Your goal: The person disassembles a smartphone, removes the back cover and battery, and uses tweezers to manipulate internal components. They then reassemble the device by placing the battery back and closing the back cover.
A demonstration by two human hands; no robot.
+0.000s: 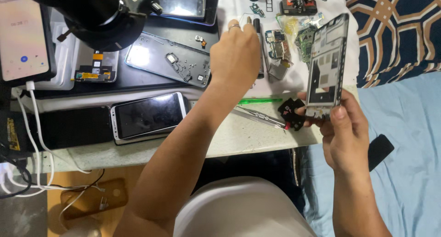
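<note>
Upright, the phone frame (pixel 327 65) runs its long axis toward the bench's far edge, pinched at its lower end by the right hand (pixel 342 131). Meanwhile the left hand (pixel 234 58) curls loosely over a black pen-like tool (pixel 260 49); whether it grips it, I cannot tell.

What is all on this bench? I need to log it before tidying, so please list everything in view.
phone frame: 1, grey, upright in the right hand
screwdriver: 1, dark, under the left hand's fingers
white phone: 1, dark screen, front of the table
back cover: 1, silver, on the black mat
lit phone: 1, pale screen, far left, white cable plugged in
circuit boards: several, green, beside the frame
green stick: 1, table front
tweezers: 1, metal, near the green stick
table: 1, pale top
left hand: reaching over the parts
right hand: gripping the frame
</note>
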